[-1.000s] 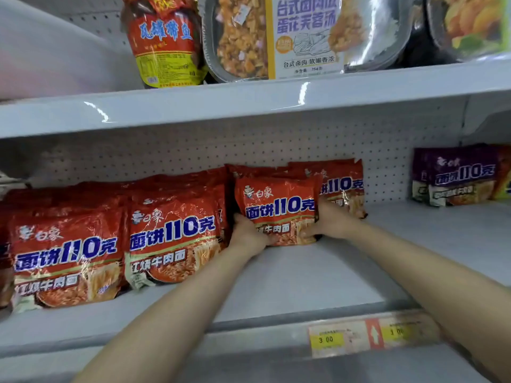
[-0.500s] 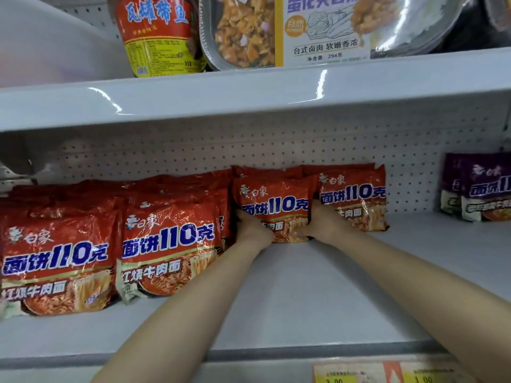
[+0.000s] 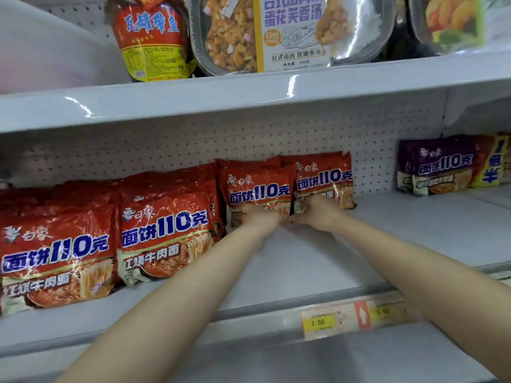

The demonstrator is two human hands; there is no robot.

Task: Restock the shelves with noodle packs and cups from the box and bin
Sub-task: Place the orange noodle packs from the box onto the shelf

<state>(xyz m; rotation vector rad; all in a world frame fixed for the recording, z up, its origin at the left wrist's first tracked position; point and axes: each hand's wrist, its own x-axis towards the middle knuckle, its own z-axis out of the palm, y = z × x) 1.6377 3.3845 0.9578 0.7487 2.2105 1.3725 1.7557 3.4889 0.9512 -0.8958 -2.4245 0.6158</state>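
Two hands (image 3: 287, 217) on red crinkly foil noodle pack (image 3: 258, 189).

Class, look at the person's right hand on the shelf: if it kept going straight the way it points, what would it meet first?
The right hand points toward the shelf back and already touches the rightmost red plastic noodle pack; behind that, probably the white perforated back panel.

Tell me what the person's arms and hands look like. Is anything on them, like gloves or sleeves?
Both arms are bare all the way up, as far as the picture shows: no sleeves are in view. The left hand and the right hand wear no gloves. No watch or bracelet shows on either wrist. The fingers are mostly hidden, so rings cannot be checked.
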